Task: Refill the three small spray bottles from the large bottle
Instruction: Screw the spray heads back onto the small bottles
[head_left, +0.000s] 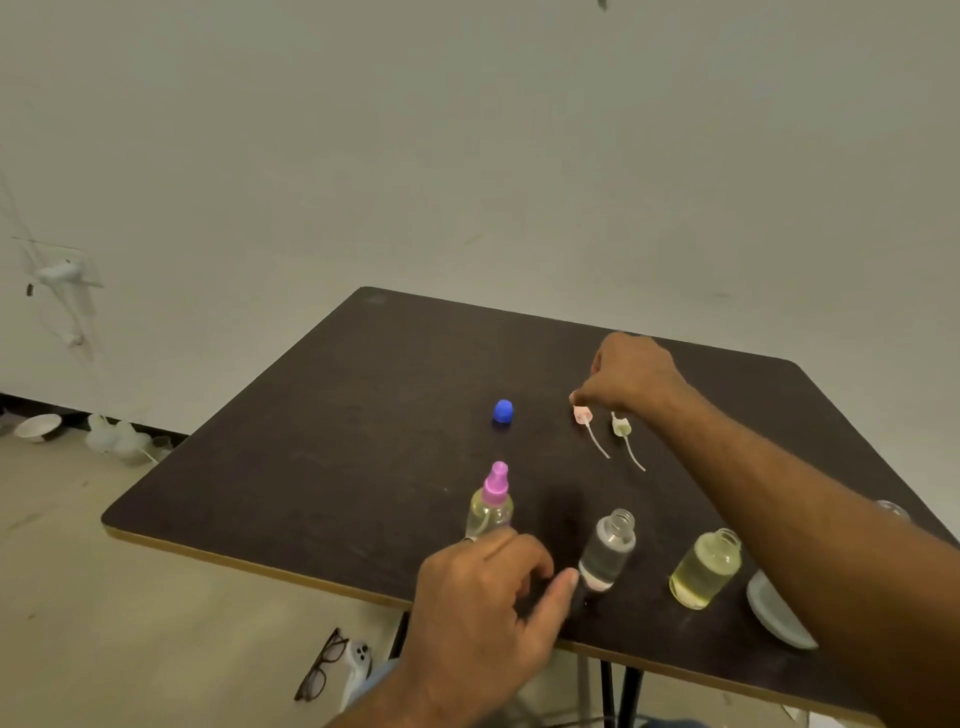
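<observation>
Right hand (631, 376) out at far side of table (363, 415), fingers curled down, tips bunched at top of pink pump head (583, 414). Touching or just short of it; can't tell if pinched yet.

Pump head flat on table, dip tube trailing back toward the person and slightly right. Long axis roughly far-to-near. Second, pale pump head (621, 426) just beside it on the right, same lie, tubes near parallel, not touching.

Left hand (483, 597) at near edge, fingers spread and loose, gripping nothing. Thumb tip close to base of clear open bottle (608, 551), apparently not touching.

Key relation, as a judgement: pink pump head well apart from its likely bottle, straight back toward the person from the right-hand grip. Clear open bottle upright, neck bare, pinkish at the base, nearest to left hand. So: left to steady, right to carry the pump back and feed tube-first.

Further out:
- yellow-filled open bottle (706, 569) right of the clear one, no pump
- pink-capped spray bottle (491, 506) left of it, pump on, pale yellow liquid inside
- blue cap (502, 410) alone, mid-table
- white plate (774, 613) at right near edge, partly under forearm

Large bottle not identifiable; clear rounded object (892, 509) behind right forearm, mostly hidden.

No readable brands, labels or writing anywhere.
</observation>
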